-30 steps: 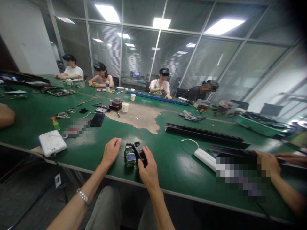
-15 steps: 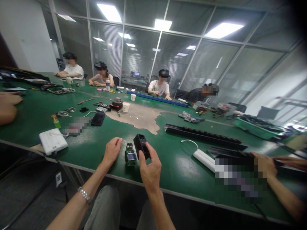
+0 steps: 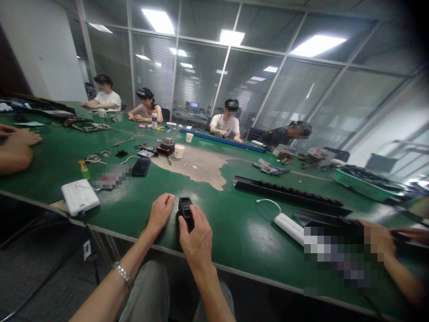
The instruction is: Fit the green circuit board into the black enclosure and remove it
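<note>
Black housing [image 3: 184,205], near the counter [image 3: 248,241] edge, is clasped in the right hand's [image 3: 198,236] grip; likely light, stiff, slightly slick, best pinched by its long sides. Whether the curled left hand [image 3: 161,213] grasps anything, I cannot tell.

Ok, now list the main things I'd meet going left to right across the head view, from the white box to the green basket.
White box → left hand → black case → white bar-shaped device with a cable → green basket.
</note>
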Tool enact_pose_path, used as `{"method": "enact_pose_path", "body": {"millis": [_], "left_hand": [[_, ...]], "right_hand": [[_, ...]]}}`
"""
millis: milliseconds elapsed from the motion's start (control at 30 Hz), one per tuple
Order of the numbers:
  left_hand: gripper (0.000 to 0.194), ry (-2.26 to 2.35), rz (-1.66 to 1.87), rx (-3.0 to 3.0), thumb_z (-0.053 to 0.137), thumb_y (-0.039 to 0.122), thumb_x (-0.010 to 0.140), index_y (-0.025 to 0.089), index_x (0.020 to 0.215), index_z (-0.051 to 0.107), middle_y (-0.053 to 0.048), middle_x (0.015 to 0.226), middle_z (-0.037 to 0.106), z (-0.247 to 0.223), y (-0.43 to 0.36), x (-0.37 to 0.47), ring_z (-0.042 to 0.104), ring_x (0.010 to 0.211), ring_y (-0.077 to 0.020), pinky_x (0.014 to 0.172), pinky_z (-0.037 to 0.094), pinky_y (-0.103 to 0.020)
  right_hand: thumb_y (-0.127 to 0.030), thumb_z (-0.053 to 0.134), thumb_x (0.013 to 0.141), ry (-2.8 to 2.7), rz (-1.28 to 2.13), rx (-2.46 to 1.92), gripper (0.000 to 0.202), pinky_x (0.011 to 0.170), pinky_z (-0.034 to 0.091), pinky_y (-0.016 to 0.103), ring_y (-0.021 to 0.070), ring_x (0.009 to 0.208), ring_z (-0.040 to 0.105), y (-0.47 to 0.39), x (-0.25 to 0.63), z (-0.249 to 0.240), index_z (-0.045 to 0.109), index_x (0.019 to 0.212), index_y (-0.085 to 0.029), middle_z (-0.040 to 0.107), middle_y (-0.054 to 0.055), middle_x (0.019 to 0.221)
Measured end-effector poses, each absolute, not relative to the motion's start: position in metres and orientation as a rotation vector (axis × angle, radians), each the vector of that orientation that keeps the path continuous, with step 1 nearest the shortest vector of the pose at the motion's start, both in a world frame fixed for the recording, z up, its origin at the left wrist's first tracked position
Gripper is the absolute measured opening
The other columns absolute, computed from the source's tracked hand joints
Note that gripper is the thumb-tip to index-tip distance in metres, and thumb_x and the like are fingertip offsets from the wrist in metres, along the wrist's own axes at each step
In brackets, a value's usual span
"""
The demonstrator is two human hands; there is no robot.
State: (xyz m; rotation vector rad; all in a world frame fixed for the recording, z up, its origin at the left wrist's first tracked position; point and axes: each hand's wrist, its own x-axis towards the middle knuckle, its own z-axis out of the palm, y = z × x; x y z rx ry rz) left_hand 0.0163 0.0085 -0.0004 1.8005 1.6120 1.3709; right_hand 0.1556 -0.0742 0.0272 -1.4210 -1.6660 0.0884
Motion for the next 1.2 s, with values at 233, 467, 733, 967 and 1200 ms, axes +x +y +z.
{"method": "enact_pose_path", "body": {"millis": [233, 467, 733, 967, 1200], "left_hand": [[0.035, 1.619, 1.372, 1.802, 0.039, 0.042, 0.091, 0.020, 0.089, 0.065, -0.003, 0.082, 0.068, -0.001, 0.008, 0.017, 0.061, 0.077, -0.0159, 0.073, 0.045, -0.026], [0.029, 1.623, 1.366, 1.791, 0.043, 0.038, 0.089, 0.020, 0.093, 0.065, -0.002, 0.082, 0.068, -0.002, 0.009, 0.017, 0.062, 0.075, -0.0157, 0.071, 0.046, -0.026], [0.029, 1.602, 1.340, 1.799, 0.044, 0.038, 0.088, 0.020, 0.096, 0.065, -0.004, 0.089, 0.069, -0.006, 0.013, 0.018, 0.064, 0.081, -0.0170, 0.076, 0.048, -0.028], [0.030, 1.621, 1.340, 1.809, 0.042, 0.040, 0.089, 0.020, 0.092, 0.065, -0.003, 0.087, 0.069, -0.001, 0.009, 0.019, 0.062, 0.079, -0.0162, 0.073, 0.046, -0.027], [0.031, 1.644, 1.332, 1.805, 0.042, 0.041, 0.089, 0.020, 0.091, 0.065, -0.003, 0.083, 0.068, -0.004, 0.011, 0.020, 0.062, 0.077, -0.0165, 0.072, 0.045, -0.027]], "right_hand": [[-0.037, 0.056, 0.087, -1.679, 0.023, -1.481, 0.050, 0.102, 0.041, 0.048, 0.0305, 0.123, 0.049, -0.080, 0.161, 0.022, 0.053, 0.131, -0.013, 0.052, 0.019, 0.134], [-0.037, 0.059, 0.085, -1.781, 0.066, -1.508, 0.059, 0.103, 0.039, 0.050, 0.0328, 0.125, 0.046, -0.074, 0.160, 0.020, 0.047, 0.136, -0.012, 0.045, 0.021, 0.139], [-0.026, 0.056, 0.086, -1.715, 0.169, -1.446, 0.049, 0.100, 0.044, 0.046, 0.0298, 0.123, 0.051, -0.075, 0.155, 0.011, 0.052, 0.132, -0.012, 0.055, 0.019, 0.131], [-0.032, 0.056, 0.087, -1.544, 0.182, -1.297, 0.045, 0.103, 0.041, 0.040, 0.0239, 0.119, 0.054, -0.066, 0.176, 0.051, 0.054, 0.129, -0.014, 0.059, 0.013, 0.128], [-0.029, 0.056, 0.084, -1.509, 0.191, -1.386, 0.046, 0.102, 0.042, 0.042, 0.0244, 0.117, 0.055, -0.059, 0.212, 0.020, 0.055, 0.128, -0.013, 0.060, 0.013, 0.126]]}}
